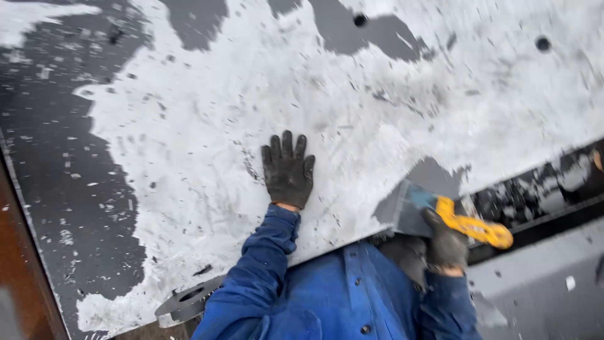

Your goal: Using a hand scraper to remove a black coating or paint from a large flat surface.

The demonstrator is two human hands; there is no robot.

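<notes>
Your left hand [287, 170], gloved, lay flat with fingers spread on the big metal plate [352, 113], whose white coating was flaked away to dark patches. Your right hand [445, 242] was clenched around a yellow-handled scraper [440, 214], blade touching the plate's near edge.

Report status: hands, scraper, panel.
Left hand flat on white-coated metal panel. Right hand grips yellow-handled scraper, blade at panel's near edge. Nothing in the way.
</notes>
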